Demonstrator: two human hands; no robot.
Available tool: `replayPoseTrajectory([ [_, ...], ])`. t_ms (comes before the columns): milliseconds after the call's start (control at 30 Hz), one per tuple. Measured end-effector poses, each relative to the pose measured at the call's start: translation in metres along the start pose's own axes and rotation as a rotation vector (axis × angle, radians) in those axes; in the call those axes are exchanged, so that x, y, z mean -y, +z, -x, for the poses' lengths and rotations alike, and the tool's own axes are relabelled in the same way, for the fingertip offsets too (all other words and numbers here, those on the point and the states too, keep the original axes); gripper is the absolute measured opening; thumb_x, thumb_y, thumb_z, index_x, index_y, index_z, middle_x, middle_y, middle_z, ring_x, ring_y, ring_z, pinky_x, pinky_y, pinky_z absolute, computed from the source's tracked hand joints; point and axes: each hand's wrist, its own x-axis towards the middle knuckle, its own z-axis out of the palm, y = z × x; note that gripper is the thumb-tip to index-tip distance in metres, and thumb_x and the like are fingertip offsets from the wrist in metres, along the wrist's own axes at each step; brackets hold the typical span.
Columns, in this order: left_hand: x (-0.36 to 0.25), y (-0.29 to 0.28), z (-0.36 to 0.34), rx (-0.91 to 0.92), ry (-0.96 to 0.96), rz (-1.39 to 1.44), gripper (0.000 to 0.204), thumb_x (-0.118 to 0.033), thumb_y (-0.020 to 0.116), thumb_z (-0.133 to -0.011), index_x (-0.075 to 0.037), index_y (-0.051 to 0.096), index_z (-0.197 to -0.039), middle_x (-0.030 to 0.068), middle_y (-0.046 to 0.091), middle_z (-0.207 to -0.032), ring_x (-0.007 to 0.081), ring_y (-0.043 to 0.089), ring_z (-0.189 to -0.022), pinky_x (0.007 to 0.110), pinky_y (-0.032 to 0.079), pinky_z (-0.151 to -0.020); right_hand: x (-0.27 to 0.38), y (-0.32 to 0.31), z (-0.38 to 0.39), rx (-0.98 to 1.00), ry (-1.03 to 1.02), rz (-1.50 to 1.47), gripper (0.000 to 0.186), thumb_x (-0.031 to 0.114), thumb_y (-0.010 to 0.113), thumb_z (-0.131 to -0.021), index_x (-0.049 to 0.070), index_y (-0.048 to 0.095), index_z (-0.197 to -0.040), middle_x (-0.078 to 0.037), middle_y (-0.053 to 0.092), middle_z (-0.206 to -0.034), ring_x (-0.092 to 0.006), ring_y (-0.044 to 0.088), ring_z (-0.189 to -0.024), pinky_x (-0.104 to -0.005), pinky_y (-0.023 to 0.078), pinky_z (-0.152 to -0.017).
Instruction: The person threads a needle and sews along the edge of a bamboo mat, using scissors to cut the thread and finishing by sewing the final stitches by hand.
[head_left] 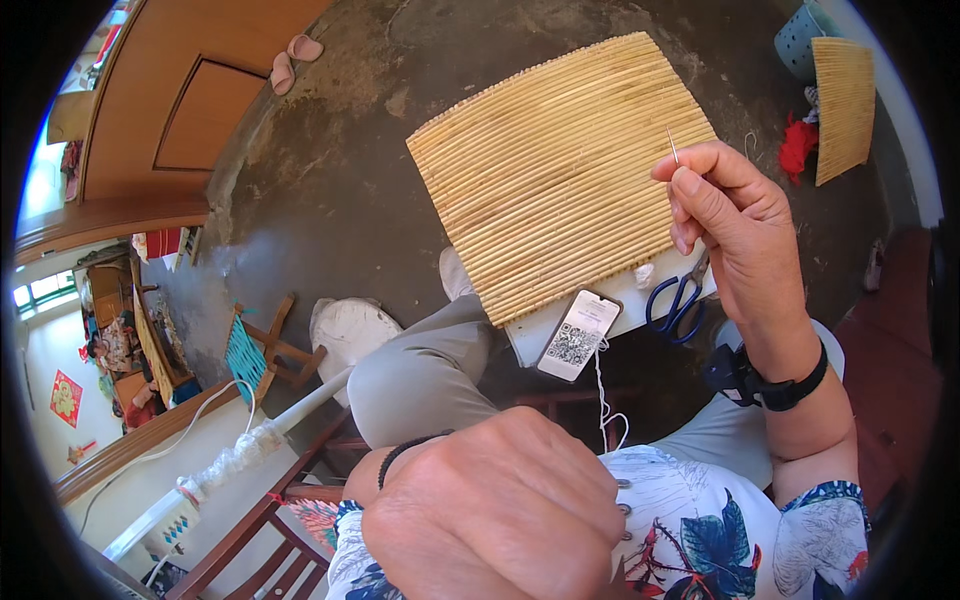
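One needle (672, 147), pinched upright between thumb and forefinger of my right hand (738, 205), point end up, seen against the right side of the mat (560, 170) and apparently held clear of it. Other fingers of that hand curled in. Left hand (500, 510) close below the camera, back uppermost, fingers folded under; cannot tell whether they grip anything. Mat: pale yellow rods, side by side, forming a whole sheet, on a white board (522, 346) before my knees. Judgement on progress: body of the mat looks assembled, no rod visibly missing; any needlework seems paused or not begun, since nothing joins needle to mat that I can make out. Thread at the eye too fine to tell; how much remains, equally unclear. Near edge of the board: phone (577, 335) with white cord (602, 395) trailing toward my lap, then dark-handled scissors (678, 308) below my right wrist. These crowd the near side and could snag a thread. Further out: second rod panel (843, 112) leaning at far right, red cloth (797, 148) and blue basket (800, 42) by it; pink slippers (297, 62) far left, out of the way.
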Motion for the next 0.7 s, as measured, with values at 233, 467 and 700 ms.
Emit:
replayPoseTrajectory([
  [233, 0.030, 0.003, -0.006, -0.302, 0.370, -0.141, 0.010, -0.002, 0.059, -0.081, 0.004, 0.066, -0.077, 0.0136, 0.057, -0.070, 0.0141, 0.045, -0.044, 0.025, 0.029, -0.039, -0.003, -0.012, -0.004, 0.032, -0.037, 0.059, 0.012, 0.008, 0.059, -0.087, -0.001, 0.064, -0.094, 0.001, 0.053, -0.067, -0.0034, 0.047, -0.056, -0.0156, 0.038, -0.052],
  [467, 0.016, 0.011, 0.009, -1.023, -0.308, -0.220, 0.006, -0.002, 0.068, -0.074, 0.000, 0.062, -0.073, 0.0061, 0.061, -0.069, 0.0095, 0.052, -0.057, 0.022, 0.039, -0.050, -0.005, -0.007, 0.002, 0.094, -0.020, 0.046, 0.011, 0.006, 0.059, -0.087, 0.001, 0.063, -0.096, 0.001, 0.058, -0.075, -0.0027, 0.046, -0.058, -0.0153, 0.038, -0.052],
  [700, 0.045, -0.006, 0.015, -1.366, -0.370, -0.099, 0.007, 0.006, 0.061, -0.079, 0.002, 0.062, -0.086, 0.0041, 0.061, -0.080, 0.0052, 0.054, -0.071, 0.017, 0.042, -0.064, 0.003, 0.010, 0.012, 0.234, -0.178, 0.176, 0.014, 0.002, 0.059, -0.085, 0.001, 0.063, -0.098, 0.001, 0.060, -0.086, -0.0016, 0.049, -0.069, -0.0154, 0.039, -0.058],
])
